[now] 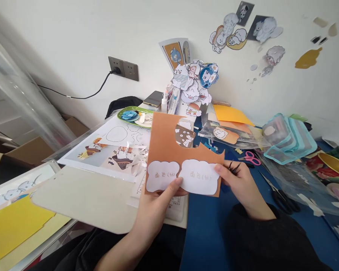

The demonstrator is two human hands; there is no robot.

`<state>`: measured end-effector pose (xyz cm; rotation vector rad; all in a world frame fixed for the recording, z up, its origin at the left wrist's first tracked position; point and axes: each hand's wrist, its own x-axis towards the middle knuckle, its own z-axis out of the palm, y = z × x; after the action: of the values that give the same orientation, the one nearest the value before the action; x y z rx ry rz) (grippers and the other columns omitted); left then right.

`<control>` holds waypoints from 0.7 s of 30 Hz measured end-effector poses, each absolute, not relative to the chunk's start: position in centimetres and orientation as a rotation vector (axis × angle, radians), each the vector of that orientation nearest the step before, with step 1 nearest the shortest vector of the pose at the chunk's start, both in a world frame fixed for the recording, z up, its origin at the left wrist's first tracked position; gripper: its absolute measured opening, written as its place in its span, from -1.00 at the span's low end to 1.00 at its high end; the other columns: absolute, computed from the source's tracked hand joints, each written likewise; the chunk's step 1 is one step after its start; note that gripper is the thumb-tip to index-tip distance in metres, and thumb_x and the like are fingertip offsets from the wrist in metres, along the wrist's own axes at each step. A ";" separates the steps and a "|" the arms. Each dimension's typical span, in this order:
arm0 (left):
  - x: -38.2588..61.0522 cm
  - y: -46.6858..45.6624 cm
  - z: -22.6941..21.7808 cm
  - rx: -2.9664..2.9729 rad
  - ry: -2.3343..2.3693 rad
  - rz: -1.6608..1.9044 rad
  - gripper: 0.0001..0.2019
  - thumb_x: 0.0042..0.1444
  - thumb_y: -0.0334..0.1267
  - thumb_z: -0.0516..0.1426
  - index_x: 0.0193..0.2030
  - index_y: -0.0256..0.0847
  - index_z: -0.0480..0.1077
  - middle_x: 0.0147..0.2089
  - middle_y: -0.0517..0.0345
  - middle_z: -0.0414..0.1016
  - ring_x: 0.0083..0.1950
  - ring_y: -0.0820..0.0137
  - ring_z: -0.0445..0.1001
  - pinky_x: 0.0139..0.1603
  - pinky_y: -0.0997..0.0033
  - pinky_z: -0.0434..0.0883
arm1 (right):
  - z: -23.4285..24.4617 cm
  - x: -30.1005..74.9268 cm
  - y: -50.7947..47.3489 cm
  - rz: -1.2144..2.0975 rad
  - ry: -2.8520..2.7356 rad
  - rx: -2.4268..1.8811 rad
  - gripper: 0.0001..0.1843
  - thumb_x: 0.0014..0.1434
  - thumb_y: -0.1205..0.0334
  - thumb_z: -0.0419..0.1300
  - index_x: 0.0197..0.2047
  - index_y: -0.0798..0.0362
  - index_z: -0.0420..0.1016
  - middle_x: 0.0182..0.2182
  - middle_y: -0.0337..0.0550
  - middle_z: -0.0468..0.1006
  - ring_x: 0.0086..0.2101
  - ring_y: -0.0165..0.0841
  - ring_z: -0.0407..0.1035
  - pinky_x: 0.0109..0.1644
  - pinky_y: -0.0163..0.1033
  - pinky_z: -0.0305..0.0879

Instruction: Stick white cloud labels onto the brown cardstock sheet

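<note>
Head view: held brown card (180, 153) at centre, gripped in left hand (158, 210) and right hand (240, 184).
Pinched card near 6 o'clock with left hand, thumb in front at the gap between two white shapes (199, 177), fingers behind. Closed right hand on card at 4 o'clock, thumb lapping the nearer shape's edge. Showed dark pointed tips (234, 168) just beside that thumb, too unclear to name. Bore both shapes side by side along card's lower half, handwriting on each, with a deep notch at 1 o'clock. Had pink scissors (253, 158) near right hand, at 3 o'clock from card, with black scissors (282, 199) farther out toward 4 o'clock on a blue surface (206, 229). Had pale board (87, 199) at 8 o'clock, green tray (121, 118) at 10 o'clock.
</note>
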<state>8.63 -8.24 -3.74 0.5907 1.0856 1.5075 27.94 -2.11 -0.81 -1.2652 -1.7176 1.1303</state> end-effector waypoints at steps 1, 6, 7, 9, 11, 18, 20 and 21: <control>8.6 -8.2 -3.7 0.564 1.088 1.535 -0.63 -0.07 -0.28 0.34 -0.08 -0.19 0.45 -0.20 0.16 0.56 -0.20 0.35 0.57 -0.30 0.49 0.58 | -0.5 28.4 -1.8 1.111 -1.726 -1.256 -0.49 0.16 -0.23 0.06 -0.48 0.07 0.35 -0.65 -0.27 0.29 -0.65 -0.50 0.00 -0.56 -0.30 -0.01; 8.7 -8.1 -2.9 0.484 1.055 1.642 -0.50 -0.08 -0.31 0.34 0.05 -0.14 0.39 -0.20 0.20 0.54 -0.24 0.37 0.56 -0.31 0.43 0.60 | 0.3 33.4 -0.5 0.366 -1.852 -1.840 -0.60 0.19 -0.11 0.05 -0.44 0.03 0.41 -0.55 -0.13 0.48 -0.50 -0.30 0.32 -0.45 -0.25 0.12; 8.6 -8.0 -2.8 0.476 1.049 1.641 -0.53 -0.08 -0.32 0.34 0.03 -0.15 0.41 -0.20 0.19 0.54 -0.23 0.36 0.56 -0.31 0.44 0.60 | 0.0 34.6 -0.4 0.240 -1.875 -1.971 -0.64 0.17 -0.07 0.06 -0.42 0.03 0.45 -0.50 -0.08 0.53 -0.47 -0.24 0.37 -0.44 -0.23 0.15; 8.6 -8.0 -2.6 0.467 1.044 1.627 -0.62 -0.08 -0.31 0.34 -0.07 -0.21 0.46 -0.19 0.16 0.56 -0.21 0.34 0.57 -0.32 0.45 0.60 | -0.9 36.8 -0.3 0.148 -1.904 -2.108 -0.73 0.10 0.03 0.13 -0.38 0.02 0.53 -0.41 -0.03 0.60 -0.42 -0.17 0.43 -0.42 -0.20 0.20; 8.6 -8.0 -2.6 0.465 1.048 1.602 -0.71 -0.09 -0.28 0.35 -0.19 -0.26 0.49 -0.22 0.12 0.58 -0.25 0.33 0.58 -0.33 0.45 0.60 | -1.7 38.0 -0.3 0.110 -1.894 -2.154 -0.77 0.02 0.09 0.17 -0.37 0.04 0.56 -0.40 0.00 0.61 -0.41 -0.11 0.45 -0.42 -0.17 0.22; 8.6 -8.1 -3.6 0.497 1.074 1.539 -0.70 -0.08 -0.21 0.34 -0.19 -0.27 0.49 -0.20 0.06 0.59 -0.22 0.27 0.59 -0.23 0.36 0.60 | -0.5 32.9 -1.3 0.411 -1.816 -1.690 -0.57 0.19 -0.12 0.04 -0.26 0.04 0.53 -0.26 0.01 0.59 -0.26 -0.15 0.44 -0.18 -0.12 0.30; 8.5 -8.1 -3.6 0.546 1.078 1.503 -0.72 -0.05 -0.18 0.32 -0.22 -0.27 0.51 -0.14 0.02 0.60 -0.12 0.22 0.57 -0.15 0.32 0.58 | -0.2 30.2 -2.1 0.979 -1.866 -1.264 -0.45 0.19 -0.24 -0.01 -0.18 0.06 0.52 -0.32 -0.03 0.58 -0.32 -0.21 0.45 -0.25 -0.17 0.34; 8.5 -8.1 -3.5 0.570 1.081 1.485 -0.73 -0.05 -0.17 0.32 -0.23 -0.26 0.52 -0.11 0.00 0.59 -0.08 0.20 0.56 -0.12 0.31 0.57 | -0.2 29.0 -2.5 1.165 -1.867 -1.127 -0.43 0.12 -0.29 0.05 -0.19 0.07 0.51 -0.36 -0.05 0.57 -0.33 -0.21 0.44 -0.26 -0.18 0.34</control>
<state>8.48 -8.14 -3.54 0.5702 1.0811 1.4850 28.98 -2.46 -0.22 -1.1274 -1.8672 1.1654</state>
